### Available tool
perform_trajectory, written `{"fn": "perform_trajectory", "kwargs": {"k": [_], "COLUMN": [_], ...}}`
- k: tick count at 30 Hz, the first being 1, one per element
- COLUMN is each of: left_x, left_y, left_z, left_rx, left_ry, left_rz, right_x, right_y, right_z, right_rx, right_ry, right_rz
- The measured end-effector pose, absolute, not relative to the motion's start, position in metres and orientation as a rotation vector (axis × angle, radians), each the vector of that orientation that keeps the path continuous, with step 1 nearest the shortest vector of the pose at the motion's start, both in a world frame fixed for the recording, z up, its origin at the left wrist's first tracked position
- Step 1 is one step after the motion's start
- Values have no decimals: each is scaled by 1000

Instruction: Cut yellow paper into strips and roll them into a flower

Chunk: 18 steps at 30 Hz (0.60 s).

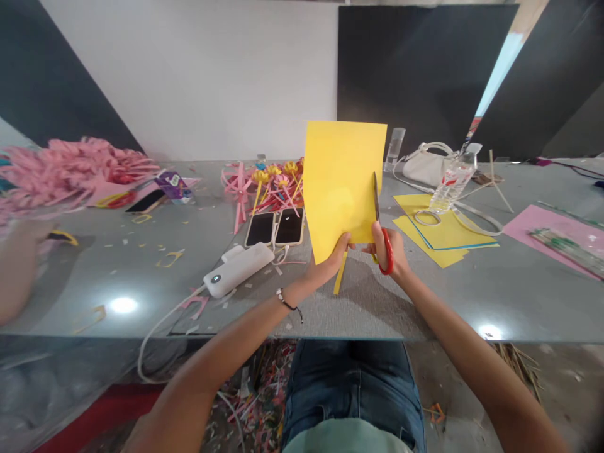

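Over the worktop (462, 302), the left hand (333, 258) pinches the yellow paper (342, 176) low down, I guess to keep it still for the red scissors (389, 253) that the right hand (399, 250) curls around.

Paper (344, 182) was bright yel. all over; scissors (376, 204) had dk. blades & red handle w/ yel. inside. Tabletop (448, 302) was grey. Far L corner: pile (85, 167) mostly pink. Nr. far edge, mid.: flowers (280, 182) mixed yel., pink & red; phones (259, 229) showed blk. screens, pale rims. Nr. far edge, R: bag (425, 168) off-wh., bottle (453, 179) clear w/ red marks. Stack (453, 233) was yel. w/ blue strip; sheet (533, 219) twd. R edge, pink.
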State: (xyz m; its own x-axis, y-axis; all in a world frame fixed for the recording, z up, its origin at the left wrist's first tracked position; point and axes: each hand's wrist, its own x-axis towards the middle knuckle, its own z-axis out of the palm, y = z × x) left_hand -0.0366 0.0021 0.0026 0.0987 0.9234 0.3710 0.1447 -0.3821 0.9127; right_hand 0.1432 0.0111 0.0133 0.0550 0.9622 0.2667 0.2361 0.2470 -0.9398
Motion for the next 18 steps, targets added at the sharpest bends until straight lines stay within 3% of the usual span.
{"fn": "perform_trajectory", "kwargs": {"k": [18], "left_x": [-33], "left_y": [1], "left_z": [2], "left_rx": [1660], "left_ry": [1017], "left_rz": [1349], "right_x": [140], "right_y": [8], "right_z": [13], "right_rx": [-1238], "right_ry": [-1365], "right_rz": [841]}}
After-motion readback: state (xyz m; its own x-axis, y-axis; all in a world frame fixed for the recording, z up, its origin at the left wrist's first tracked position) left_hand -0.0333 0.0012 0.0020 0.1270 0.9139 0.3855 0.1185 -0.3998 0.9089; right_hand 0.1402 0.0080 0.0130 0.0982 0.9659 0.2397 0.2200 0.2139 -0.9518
